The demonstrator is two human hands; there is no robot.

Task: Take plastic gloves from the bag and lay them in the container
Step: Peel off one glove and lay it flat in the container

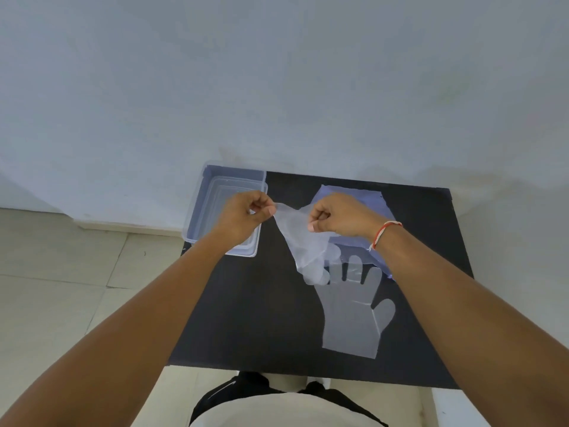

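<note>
A thin clear plastic glove (303, 245) hangs in the air over the black table, its fingers drooping down. My left hand (243, 215) pinches its cuff on the left, and my right hand (341, 215) pinches the cuff on the right. The two hands hold the cuff stretched between them. A second clear glove (354, 315) lies flat on the table, fingers pointing away from me. The bluish plastic bag (357, 198) lies under and behind my right hand. The clear rectangular container (203, 211) stands at the table's far left corner, partly behind my left hand.
The black table (246, 318) stands against a pale wall. Its left edge runs beside a tiled floor (61, 288). The container's far end overhangs the table's back left corner. My legs show below the table's near edge.
</note>
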